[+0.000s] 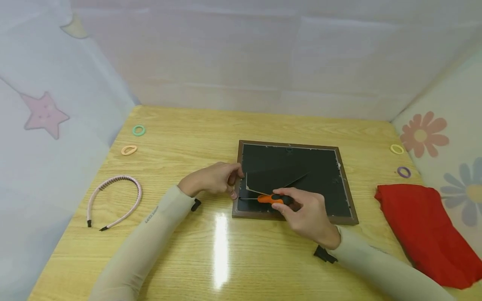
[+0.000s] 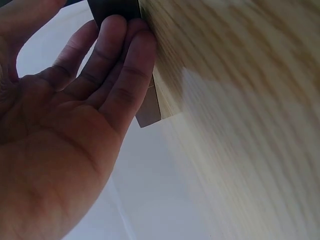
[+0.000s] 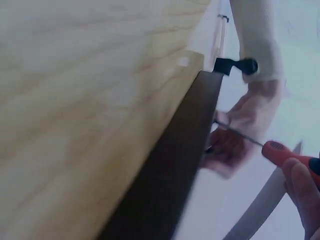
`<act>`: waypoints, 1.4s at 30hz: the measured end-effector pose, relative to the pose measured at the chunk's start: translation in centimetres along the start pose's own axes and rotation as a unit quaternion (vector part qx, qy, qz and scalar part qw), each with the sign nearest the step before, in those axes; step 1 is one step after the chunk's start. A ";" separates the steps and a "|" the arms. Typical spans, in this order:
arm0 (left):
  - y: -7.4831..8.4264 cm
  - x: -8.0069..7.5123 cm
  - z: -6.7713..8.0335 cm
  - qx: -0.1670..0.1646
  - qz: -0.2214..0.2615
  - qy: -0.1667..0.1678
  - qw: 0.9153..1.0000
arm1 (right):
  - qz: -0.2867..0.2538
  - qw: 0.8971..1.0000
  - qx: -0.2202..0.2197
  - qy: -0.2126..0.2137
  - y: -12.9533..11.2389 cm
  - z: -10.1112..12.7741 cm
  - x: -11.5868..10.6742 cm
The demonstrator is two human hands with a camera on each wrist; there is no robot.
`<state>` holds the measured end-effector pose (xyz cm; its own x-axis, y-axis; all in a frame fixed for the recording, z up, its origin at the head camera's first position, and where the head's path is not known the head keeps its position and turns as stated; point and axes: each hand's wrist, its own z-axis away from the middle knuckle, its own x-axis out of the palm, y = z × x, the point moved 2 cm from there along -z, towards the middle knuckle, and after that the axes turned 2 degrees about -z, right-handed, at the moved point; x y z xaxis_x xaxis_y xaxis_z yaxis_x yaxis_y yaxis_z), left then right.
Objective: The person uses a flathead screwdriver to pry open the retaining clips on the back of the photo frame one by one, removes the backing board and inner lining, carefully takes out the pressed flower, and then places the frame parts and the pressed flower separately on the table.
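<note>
Head view: picture frame (image 1: 340,190) lies face down on the wooden table (image 1: 180,234), dark backing board up, roughly mid-table. Left hand (image 1: 212,179) sits at the frame's left edge, fingers curled onto the rim near the raised corner of the backing panel (image 1: 271,179), which is lifted w/ its left edge tilted up. Right hand (image 1: 306,211) grips an orange-handled screwdriver (image 1: 269,199), fingers wrapped round the handle, thin shaft pointing left toward the frame's left rail, just under the lifted panel. Around: pink headband (image 1: 113,200) at left, green hair tie (image 1: 138,130) and orange hair tie (image 1: 129,150) beyond it, yellow hair tie (image 1: 396,149) and purple hair tie (image 1: 403,172) at right, red cloth (image 1: 425,234) at the right edge. Left wrist view: palm up close, fingers (image 2: 117,60) bent and pressing on the frame's dark edge (image 2: 147,107) next to the tabletop; can't tell more of the grip. Right wrist view: blurred; frame's dark rail (image 3: 175,170) runs along the table, screwdriver's orange handle (image 3: 287,155) held in the fingertips (image 3: 302,187) at lower right, metal shaft reaching to the rail, other hand (image 3: 235,135) just behind it.
</note>
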<state>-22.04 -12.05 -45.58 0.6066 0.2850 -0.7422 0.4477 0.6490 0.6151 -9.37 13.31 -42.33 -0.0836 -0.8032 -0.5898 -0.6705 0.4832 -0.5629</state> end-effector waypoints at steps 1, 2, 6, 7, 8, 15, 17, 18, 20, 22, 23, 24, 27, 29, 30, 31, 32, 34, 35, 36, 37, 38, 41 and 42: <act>0.0 0.0 0.0 0.000 0.001 0.001 1.000 | 0.012 0.999 -0.033 0.006 -0.4 -0.3 0.2; 0.0 -0.1 0.0 0.000 0.002 0.002 1.000 | 0.021 0.998 -0.057 0.008 -0.8 -0.6 0.5; -0.1 -0.2 0.0 -0.001 0.005 0.002 1.000 | 0.049 0.991 -0.126 -0.004 -2.4 -2.4 1.2; -0.1 -0.3 0.0 -0.002 0.007 0.001 1.000 | 0.056 0.989 -0.137 -0.011 -2.8 -3.0 1.4; -0.1 -0.3 0.0 -0.003 0.008 0.000 1.000 | 0.065 0.987 -0.145 -0.019 -3.2 -3.6 1.5; -0.4 -0.6 -0.1 0.001 0.009 -0.008 1.000 | 0.124 0.965 -0.204 -0.107 -5.8 -8.5 3.4; -0.5 -0.6 0.2 0.019 0.007 -0.006 1.000 | 0.137 0.959 -0.208 -0.139 -6.3 -9.7 4.2; -0.5 -0.6 0.3 0.034 0.005 0.000 0.999 | 0.142 0.956 -0.206 -0.153 -6.5 -10.2 4.6; -0.6 -0.6 0.6 0.086 0.025 0.017 0.996 | 0.149 0.951 -0.205 -0.175 -6.9 -11.0 5.3; -0.6 -0.5 0.8 0.139 0.055 0.036 0.988 | 0.152 0.948 -0.201 -0.195 -7.3 -11.6 5.9; -0.7 -0.5 0.8 0.162 0.072 0.045 0.983 | 0.149 0.946 -0.200 -0.204 -7.4 -11.8 6.2; -0.7 -0.4 0.7 0.186 0.094 0.051 0.977 | 0.150 0.945 -0.201 -0.212 -7.5 -12.0 6.4; -0.6 -0.2 0.7 0.228 0.143 0.057 0.962 | 0.144 0.940 -0.199 -0.236 -7.6 -12.4 6.8; -0.5 -0.1 0.6 0.250 0.156 0.055 0.954 | 0.135 0.939 -0.193 -0.252 -7.5 -12.7 6.7; -0.5 -0.2 0.6 0.259 0.158 0.051 0.951 | 0.130 0.939 -0.187 -0.257 -7.4 -12.9 6.6; -0.4 -0.2 0.5 0.268 0.149 0.047 0.951 | 0.127 0.939 -0.181 -0.261 -7.2 -13.1 6.5; -0.4 -0.2 0.4 0.267 0.142 0.041 0.952 | 0.123 0.940 -0.174 -0.266 -7.1 -13.3 6.3; -0.3 -0.2 0.2 0.252 0.121 0.018 0.960 | 0.119 0.942 -0.158 -0.272 -6.7 -13.7 5.8; -0.2 -0.2 0.0 0.230 0.104 0.005 0.968 | 0.120 0.943 -0.151 -0.271 -6.5 -13.9 5.4; -0.2 -0.2 0.0 0.201 0.087 -0.003 0.976 | 0.123 0.944 -0.145 -0.269 -6.2 -14.0 5.0; -0.3 -0.2 0.0 0.159 0.069 -0.011 0.985 | 0.123 0.945 -0.133 -0.271 -5.9 -14.2 4.5; -0.4 -0.2 0.0 0.121 0.060 -0.018 0.991 | 0.119 0.948 -0.115 -0.273 -5.5 -14.3 3.9; -0.7 -0.2 0.2 0.040 0.035 -0.019 0.998 | 0.100 0.959 -0.043 -0.263 -3.7 -14.5 2.1; -0.9 -0.3 0.3 0.024 0.033 -0.018 0.999 | 0.090 0.962 -0.009 -0.257 -2.8 -14.5 1.5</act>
<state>-22.39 -12.88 -45.85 0.6586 0.3006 -0.6899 0.4365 0.5942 0.6756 -18.28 5.71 -33.25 0.1733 -0.4258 -0.8881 -0.6923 0.5887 -0.4173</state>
